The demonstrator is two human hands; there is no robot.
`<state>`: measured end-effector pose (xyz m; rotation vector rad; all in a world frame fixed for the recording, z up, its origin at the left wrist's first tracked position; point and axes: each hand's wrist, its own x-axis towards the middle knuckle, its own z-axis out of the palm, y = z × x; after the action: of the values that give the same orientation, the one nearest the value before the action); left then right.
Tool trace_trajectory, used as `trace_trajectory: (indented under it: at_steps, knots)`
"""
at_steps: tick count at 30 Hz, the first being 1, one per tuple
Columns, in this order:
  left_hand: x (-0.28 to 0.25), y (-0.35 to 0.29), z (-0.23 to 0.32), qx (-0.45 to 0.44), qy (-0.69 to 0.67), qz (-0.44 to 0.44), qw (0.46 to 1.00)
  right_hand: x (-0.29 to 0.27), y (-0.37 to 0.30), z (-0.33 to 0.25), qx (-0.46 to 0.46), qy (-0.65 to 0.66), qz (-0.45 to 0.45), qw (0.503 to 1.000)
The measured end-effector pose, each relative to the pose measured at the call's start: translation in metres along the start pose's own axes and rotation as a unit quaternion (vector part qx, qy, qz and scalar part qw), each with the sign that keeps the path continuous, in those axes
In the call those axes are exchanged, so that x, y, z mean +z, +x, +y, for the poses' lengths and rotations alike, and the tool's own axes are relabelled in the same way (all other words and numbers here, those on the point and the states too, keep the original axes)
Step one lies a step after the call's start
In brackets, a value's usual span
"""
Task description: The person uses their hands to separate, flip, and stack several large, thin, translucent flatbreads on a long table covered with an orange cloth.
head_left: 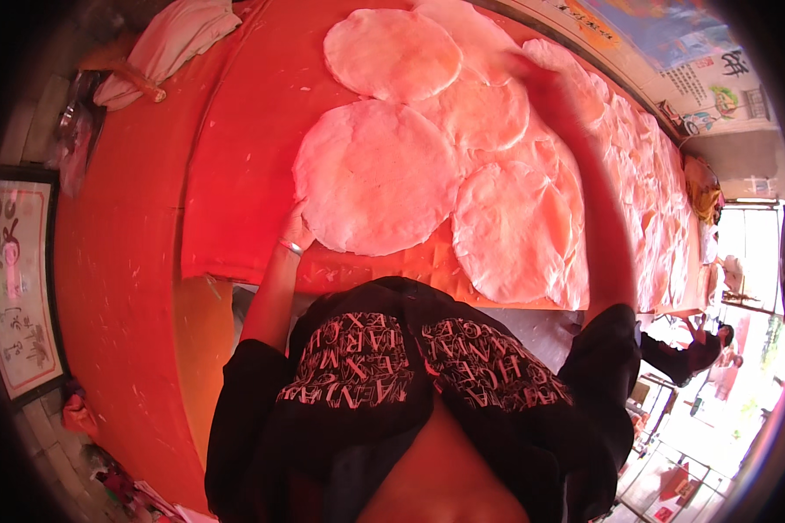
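Note:
A large, thin round flatbread lies at the near edge of the red-covered table, straight in front of me. My left hand, a bracelet on its wrist, grips that flatbread's lower left edge, with part of the fingers hidden. Stretched far forward, my right hand is over the overlapping flatbreads at the back; motion smears it, so its fingers do not show clearly. Another round flatbread lies beyond the large one, and a wrinkled one rests to its right.
Many more thin sheets overlap along the table's right side. Cloth lies at the far left, by a wooden stick. A framed sign stands left of the orange surface. Another person is at the right, near a bright opening.

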<state>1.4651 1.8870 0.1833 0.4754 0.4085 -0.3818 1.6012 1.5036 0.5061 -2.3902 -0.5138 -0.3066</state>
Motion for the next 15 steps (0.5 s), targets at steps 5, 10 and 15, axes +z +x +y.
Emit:
trace_trajectory:
  at_steps: [5, 10, 15]
  knots:
    - [0.03, -0.008, 0.005, -0.006, -0.019, -0.033, 0.999, 0.154, -0.102, 0.017, -0.085, 0.015, -0.225, 0.97]
    - [0.036, -0.015, 0.006, 0.018, -0.009, -0.017, 1.0, 0.222, -0.205, 0.029, -0.189, -0.121, -0.338, 0.914]
    - [0.011, 0.014, 0.029, 0.002, 0.126, 0.031, 0.991, 0.194, -0.19, 0.016, -0.127, -0.117, -0.393, 0.903]
